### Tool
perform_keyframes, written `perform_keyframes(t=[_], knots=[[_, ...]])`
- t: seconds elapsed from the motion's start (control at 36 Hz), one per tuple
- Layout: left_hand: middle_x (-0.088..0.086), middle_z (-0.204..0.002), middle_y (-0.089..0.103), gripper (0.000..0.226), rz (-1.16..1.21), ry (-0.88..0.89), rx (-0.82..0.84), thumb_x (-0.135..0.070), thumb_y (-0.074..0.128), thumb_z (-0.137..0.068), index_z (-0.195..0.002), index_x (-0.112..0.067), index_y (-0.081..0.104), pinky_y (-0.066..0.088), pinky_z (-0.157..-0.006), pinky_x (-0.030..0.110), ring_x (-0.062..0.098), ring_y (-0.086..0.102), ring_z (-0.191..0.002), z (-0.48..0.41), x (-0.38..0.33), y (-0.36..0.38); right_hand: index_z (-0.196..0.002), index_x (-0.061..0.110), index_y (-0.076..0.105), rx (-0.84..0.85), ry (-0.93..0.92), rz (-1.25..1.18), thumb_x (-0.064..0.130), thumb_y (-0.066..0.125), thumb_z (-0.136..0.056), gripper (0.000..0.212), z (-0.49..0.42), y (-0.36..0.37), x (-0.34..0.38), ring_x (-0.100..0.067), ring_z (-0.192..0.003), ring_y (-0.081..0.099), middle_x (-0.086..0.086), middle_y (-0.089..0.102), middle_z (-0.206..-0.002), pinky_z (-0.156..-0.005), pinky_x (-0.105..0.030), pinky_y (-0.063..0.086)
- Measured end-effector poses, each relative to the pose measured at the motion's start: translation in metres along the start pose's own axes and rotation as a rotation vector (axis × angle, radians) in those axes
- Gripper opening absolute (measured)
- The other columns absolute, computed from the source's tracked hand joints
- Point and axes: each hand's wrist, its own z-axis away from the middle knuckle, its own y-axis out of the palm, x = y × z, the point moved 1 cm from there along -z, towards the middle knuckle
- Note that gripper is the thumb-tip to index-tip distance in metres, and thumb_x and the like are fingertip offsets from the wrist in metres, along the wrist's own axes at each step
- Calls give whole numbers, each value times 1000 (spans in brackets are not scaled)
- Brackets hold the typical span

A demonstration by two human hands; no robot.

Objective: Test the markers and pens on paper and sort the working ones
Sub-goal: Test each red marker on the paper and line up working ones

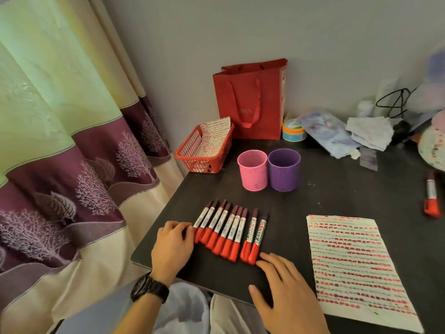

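Marker row [231, 231] lying on dark table [337, 189], red caps pointing toward person. Left hand [172, 247], fingers loosely bent, touching row's left end. Right hand [284, 285], fingers flat and spread, touching row's right end. Neither hand gripping anything. Paper sheet [354, 263] covered in red strokes lying right of row. Pink cup [252, 169] and purple cup [284, 169] standing behind row, with red basket [204, 150] and red bag [250, 100] sitting farther behind. Lone marker [431, 196] lying far right of row. Curtain [60, 141] hanging left of row, grey wall [240, 27] rising behind.
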Motion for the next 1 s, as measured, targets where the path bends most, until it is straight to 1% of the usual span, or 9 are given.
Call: perform_keyframes(t=[0.06, 0.17, 0.25, 0.33, 0.58, 0.69, 0.78, 0.94, 1.0], knots=[[-6, -133, 54, 37, 7, 2, -15, -49, 41, -103, -129, -35, 63, 43, -89, 30, 14, 46, -122, 1, -3, 1, -153, 40, 25, 1, 32, -66, 67, 41, -93, 67, -2, 4, -5, 3, -148, 12, 26, 20, -159, -118, -18, 16], [-1, -147, 48, 49, 98, 123, -68, -51, 46, -100, -144, -30, 51, 38, -111, 38, 21, 42, -135, 9, -17, 5, -156, 44, 6, 42, 61, -82, 71, 37, -91, 78, -5, 4, -8, 0, -149, 9, 23, 14, -163, -118, -21, 16], [-3, -161, 33, 58, 11, 268, -36, -60, 36, -100, -154, -37, 36, 20, -123, 45, 22, 26, -150, 17, -32, 11, -156, 47, 2, 43, 15, -55, 74, 29, -89, 77, -3, 6, -11, -1, -150, 5, 25, 8, -164, -115, -20, 10], [-12, -168, 11, 62, -79, 304, 48, -70, 14, -96, -155, -51, 19, -1, -124, 48, 17, 4, -156, 22, -41, 19, -156, 48, 1, 47, -3, -36, 76, 21, -85, 79, -3, 10, -11, -5, -151, 3, 22, 4, -166, -117, -26, 12], [-17, -168, -4, 77, -148, 263, 115, -84, -5, -83, -155, -56, 4, -6, -123, 53, 14, -10, -155, 35, -45, 32, -157, 43, 0, 71, -5, -16, 74, 28, -87, 81, -5, 13, -11, -6, -152, 1, 20, 2, -167, -118, -30, 12], [-15, -169, 0, 75, -124, 230, 104, -78, 0, -85, -155, -54, 10, -1, -124, 53, 14, -6, -156, 38, -55, 26, -157, 43, 5, 75, 6, -86, 62, 40, -94, 75, -6, 11, -13, -2, -150, 3, 22, 8, -165, -115, -25, 9], [-12, -169, 6, 77, -76, 237, 87, -74, 1, -84, -155, -50, 18, 4, -125, 52, 12, -2, -156, 38, -71, 16, -153, 49, 15, 46, 56, -287, 49, 47, -99, 63, -4, 1, -16, 13, -139, 12, 27, 19, -160, -108, -14, 13], [-1, -163, 31, 65, 67, 360, 77, -63, 16, -96, -149, -39, 43, 10, -124, 49, 21, 18, -154, 43, -121, 6, -141, 51, 33, -68, 152, -469, 48, 48, -99, 45, 16, -44, -45, 21, -115, 39, 31, 41, -141, -94, -5, 28], [0, -161, 35, 61, 91, 429, 97, -63, 17, -101, -147, -36, 47, 12, -124, 50, 23, 21, -153, 46, -142, 9, -135, 48, 42, -146, 185, -455, 46, 47, -100, 36, 26, -64, -65, 16, -118, 43, 29, 46, -137, -97, -8, 33]])
